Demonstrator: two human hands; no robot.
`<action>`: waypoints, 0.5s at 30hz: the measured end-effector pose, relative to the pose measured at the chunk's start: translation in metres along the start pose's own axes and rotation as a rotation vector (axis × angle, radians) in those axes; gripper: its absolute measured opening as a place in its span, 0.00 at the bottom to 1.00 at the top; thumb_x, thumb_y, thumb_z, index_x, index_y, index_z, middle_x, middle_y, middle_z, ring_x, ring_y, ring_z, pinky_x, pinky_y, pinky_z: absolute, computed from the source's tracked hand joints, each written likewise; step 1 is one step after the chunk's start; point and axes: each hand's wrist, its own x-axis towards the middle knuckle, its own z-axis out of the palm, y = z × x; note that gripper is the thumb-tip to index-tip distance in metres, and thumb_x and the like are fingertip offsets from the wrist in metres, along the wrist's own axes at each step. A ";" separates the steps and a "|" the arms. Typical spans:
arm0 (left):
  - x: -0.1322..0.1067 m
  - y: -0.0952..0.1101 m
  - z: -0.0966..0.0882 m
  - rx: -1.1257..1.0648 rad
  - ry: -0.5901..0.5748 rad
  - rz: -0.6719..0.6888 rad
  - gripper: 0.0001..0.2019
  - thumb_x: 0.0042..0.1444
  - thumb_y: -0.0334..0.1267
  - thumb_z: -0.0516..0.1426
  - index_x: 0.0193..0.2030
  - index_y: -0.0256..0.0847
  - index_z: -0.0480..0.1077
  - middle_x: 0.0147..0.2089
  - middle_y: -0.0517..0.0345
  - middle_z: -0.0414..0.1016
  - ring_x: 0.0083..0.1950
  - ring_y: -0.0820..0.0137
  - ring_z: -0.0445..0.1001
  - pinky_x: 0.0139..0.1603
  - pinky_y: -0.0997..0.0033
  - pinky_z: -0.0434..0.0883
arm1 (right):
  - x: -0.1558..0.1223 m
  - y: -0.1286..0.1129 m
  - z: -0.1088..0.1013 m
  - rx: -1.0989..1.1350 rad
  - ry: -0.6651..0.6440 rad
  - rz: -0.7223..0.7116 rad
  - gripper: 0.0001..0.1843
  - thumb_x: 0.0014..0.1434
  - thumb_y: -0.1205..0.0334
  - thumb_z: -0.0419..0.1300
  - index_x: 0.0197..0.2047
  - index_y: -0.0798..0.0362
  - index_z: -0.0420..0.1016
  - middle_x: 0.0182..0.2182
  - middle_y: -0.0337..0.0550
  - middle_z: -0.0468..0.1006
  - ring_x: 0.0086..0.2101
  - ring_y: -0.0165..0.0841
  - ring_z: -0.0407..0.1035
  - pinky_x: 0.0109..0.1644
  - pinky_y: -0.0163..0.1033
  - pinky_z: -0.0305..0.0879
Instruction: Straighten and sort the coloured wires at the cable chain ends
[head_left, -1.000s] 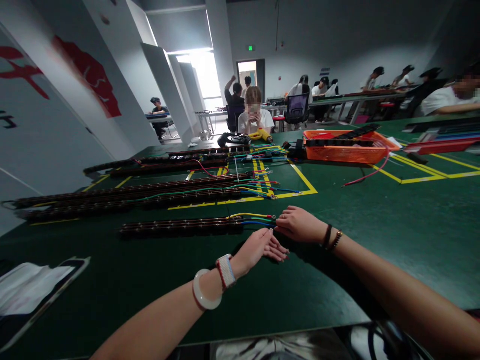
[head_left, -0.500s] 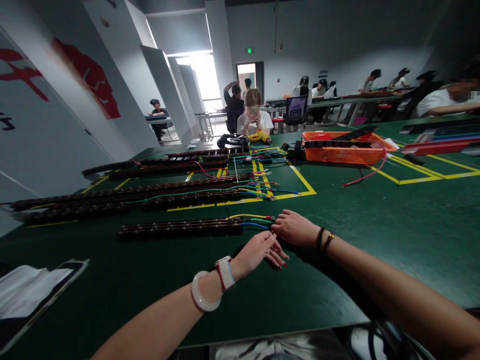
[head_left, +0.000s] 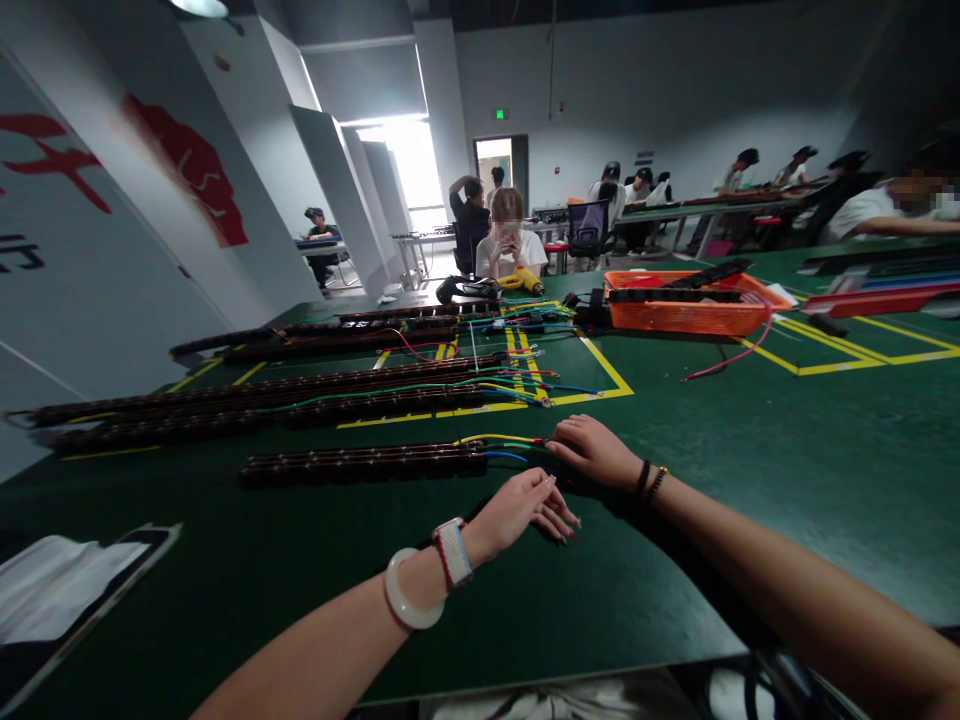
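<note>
A long dark strip (head_left: 360, 463) with yellow, green and blue wires (head_left: 504, 444) at its right end lies on the green table (head_left: 787, 460) in front of me. My right hand (head_left: 596, 452) rests palm down on the ends of those wires, fingers curled over them. My left hand (head_left: 525, 508) hovers just below and left of it, fingers loosely stretched and apart, holding nothing. A white bangle and a watch sit on my left wrist.
More long dark strips (head_left: 262, 395) with coloured wires lie further back across yellow floor-tape lines. An orange basket (head_left: 686, 303) stands at the back right. A tray with white paper (head_left: 67, 580) sits at the near left. Several people sit at tables behind.
My right hand has slid slightly left onto the wire ends. My left hand has drawn a little nearer to me. The view has tilted up a bit.
</note>
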 end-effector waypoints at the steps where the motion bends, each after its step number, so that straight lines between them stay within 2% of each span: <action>1: 0.000 0.000 0.000 0.002 -0.003 0.000 0.17 0.58 0.51 0.49 0.33 0.38 0.59 0.33 0.46 0.77 0.31 0.66 0.78 0.33 0.67 0.72 | 0.001 0.002 0.001 0.051 0.028 0.039 0.18 0.65 0.52 0.47 0.32 0.54 0.69 0.28 0.42 0.72 0.31 0.32 0.63 0.39 0.37 0.55; 4: -0.001 0.001 0.000 0.007 -0.008 0.003 0.17 0.58 0.52 0.49 0.33 0.38 0.60 0.33 0.46 0.77 0.32 0.66 0.77 0.34 0.66 0.71 | 0.001 0.005 0.004 0.145 0.067 0.107 0.17 0.64 0.52 0.48 0.34 0.54 0.70 0.30 0.43 0.71 0.32 0.32 0.62 0.38 0.37 0.57; 9: 0.000 0.000 0.000 0.002 -0.011 0.010 0.17 0.58 0.51 0.49 0.33 0.37 0.60 0.33 0.46 0.77 0.32 0.66 0.77 0.34 0.66 0.71 | 0.005 0.005 0.013 0.163 0.086 0.104 0.15 0.61 0.51 0.53 0.40 0.52 0.73 0.35 0.45 0.70 0.37 0.35 0.63 0.42 0.40 0.59; 13: 0.002 -0.003 -0.002 -0.010 -0.003 0.013 0.17 0.57 0.52 0.50 0.33 0.37 0.60 0.33 0.45 0.77 0.31 0.66 0.77 0.34 0.67 0.71 | 0.013 0.003 0.023 0.147 0.059 0.109 0.21 0.58 0.45 0.56 0.50 0.49 0.71 0.41 0.47 0.70 0.43 0.37 0.61 0.49 0.45 0.56; 15: 0.003 -0.004 -0.002 -0.018 -0.007 0.013 0.17 0.57 0.52 0.51 0.33 0.37 0.61 0.33 0.45 0.77 0.32 0.66 0.77 0.34 0.68 0.71 | 0.018 0.002 0.027 0.151 0.010 0.119 0.23 0.57 0.43 0.56 0.50 0.47 0.72 0.42 0.46 0.70 0.43 0.38 0.61 0.49 0.46 0.54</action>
